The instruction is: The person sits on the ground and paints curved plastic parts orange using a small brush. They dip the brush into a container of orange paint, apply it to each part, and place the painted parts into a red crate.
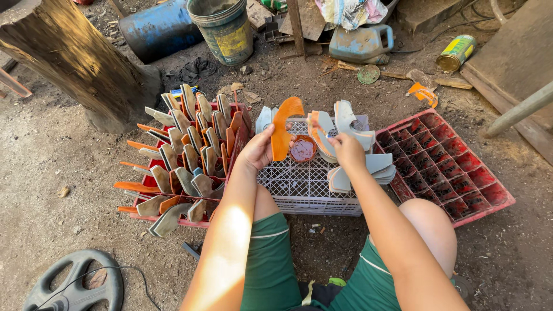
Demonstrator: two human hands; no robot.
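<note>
seated on bare dirt, knees apart, a white plastic crate point(299, 184) turned over in front of me as a bench. my left hand point(257, 151) has its fingers clamped on a curved orange-coated piece point(282, 129), held upright above the crate's left edge. my right hand point(348, 148) has its fingers closed around a pale grey curved piece point(349, 121), raised over the crate's right side; just beside it, between the two hands, another piece with an orange face point(318, 133). a small round bowl of reddish-brown paste point(302, 150) sits on the crate between my hands. a short stack of grey pieces point(360, 173) lies on the crate's right part, under my right wrist.

to my left, touching the white crate, a red bottle crate point(173, 216) packed with coated and grey pieces standing on edge in its cells. to my right, a second red crate point(455, 167), its cells bare. beyond: a tree stump point(75, 57), a blue drum point(158, 29), a green bucket point(224, 26), a blue jerrycan point(360, 43), a tin can point(455, 52) on its side. a grey steering wheel point(75, 282) lies near my left leg.
</note>
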